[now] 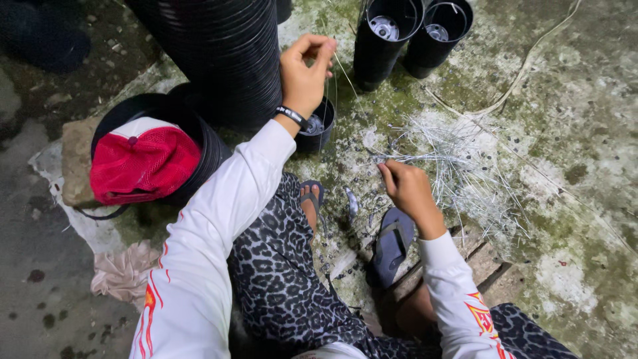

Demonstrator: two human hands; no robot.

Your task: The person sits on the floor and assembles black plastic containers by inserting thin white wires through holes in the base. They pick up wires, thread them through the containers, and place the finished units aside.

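Thin pale strands (458, 166) lie in a loose, tangled heap on the mossy concrete floor (571, 133), just to the right of the right hand (409, 189). That hand is closed in a pinch on the near end of a few strands at the heap's left edge, knuckles up, with the strands fanning away from the fingertips. The left hand (304, 73) is raised further away, thumb and forefinger pressed together on a single fine strand (340, 70) that runs down and to the right from the fingertips; a black wristband (292, 116) circles its wrist. Directly beneath the left hand stands a small black pot (319, 129), open at the top. Two more black pots (412, 33) stand side by side at the top of the view, near the heap but apart from it. A tall ribbed stack of black pots (226, 53) rises to the left of the raised hand, and beside its base a red and white cap (143, 159) rests on a black bucket (209, 149). Both arms wear white sleeves, and a grey sandal (392, 242) sits below the right hand.
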